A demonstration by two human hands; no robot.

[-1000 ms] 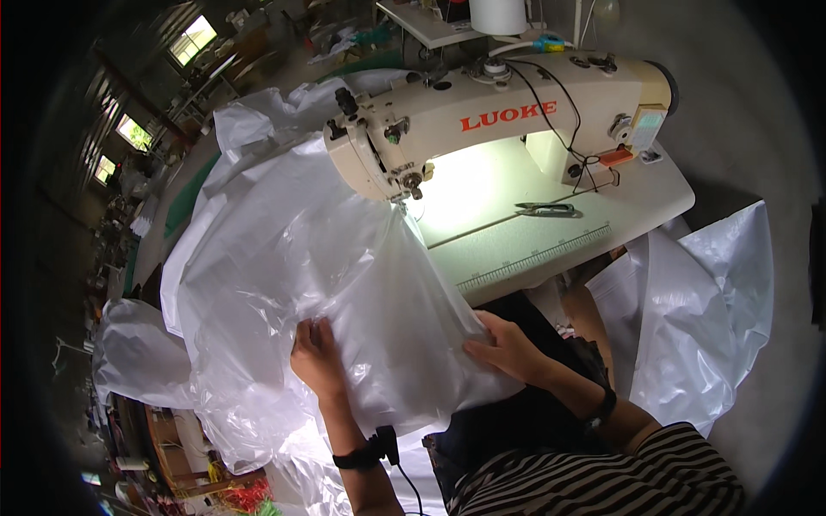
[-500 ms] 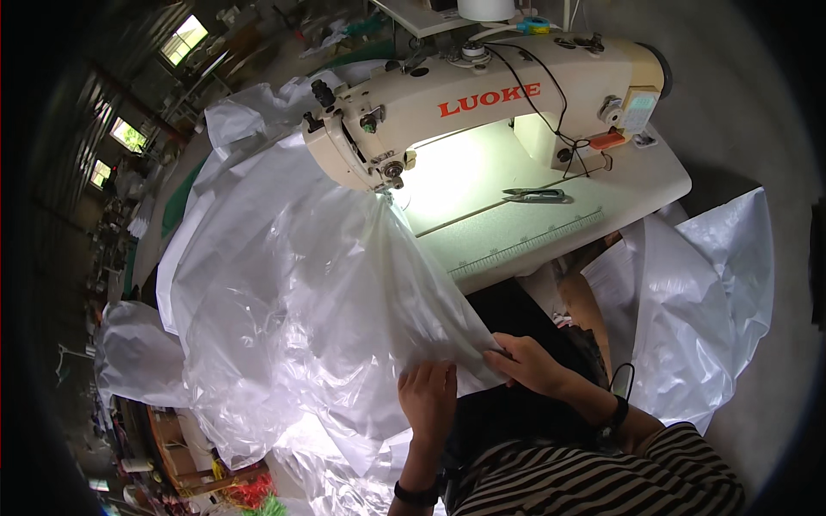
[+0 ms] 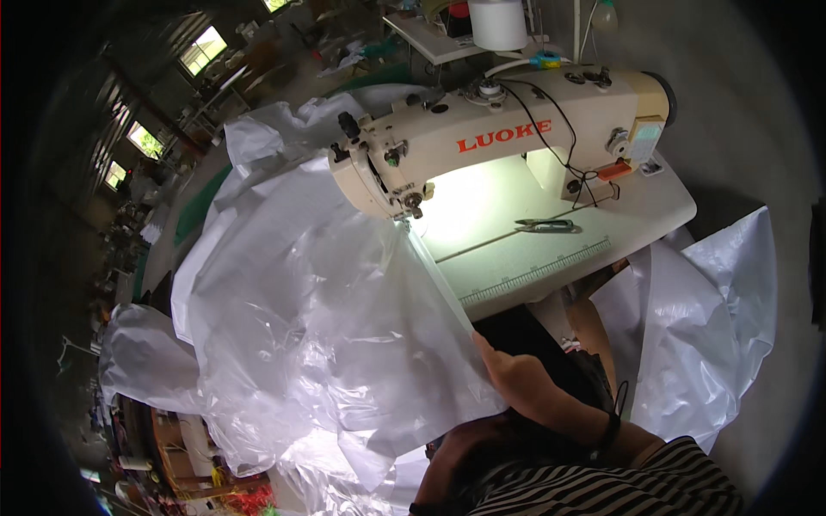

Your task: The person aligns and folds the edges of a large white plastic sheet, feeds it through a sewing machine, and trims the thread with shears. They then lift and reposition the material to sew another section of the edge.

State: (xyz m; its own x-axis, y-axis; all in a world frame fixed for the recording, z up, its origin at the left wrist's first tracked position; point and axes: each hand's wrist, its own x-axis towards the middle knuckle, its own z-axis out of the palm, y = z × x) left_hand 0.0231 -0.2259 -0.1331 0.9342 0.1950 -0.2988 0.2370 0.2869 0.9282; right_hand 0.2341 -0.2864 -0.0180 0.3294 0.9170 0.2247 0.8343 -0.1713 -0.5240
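Glossy clear plastic sheet [image 3: 318, 344], crinkled

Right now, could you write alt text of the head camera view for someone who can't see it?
A right hand grips the edge of a large translucent plastic sheet fed under the needle of a cream industrial sewing machine. Thread snips lie on the lit white sewing table; the left hand is hidden.

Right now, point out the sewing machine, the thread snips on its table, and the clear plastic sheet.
sewing machine [image 3: 516, 129], head view, front face of its cream arm.
thread snips [image 3: 544, 225], head view, middle of the dark blades lying on the table.
clear plastic sheet [image 3: 344, 327], head view, its crumpled middle span.
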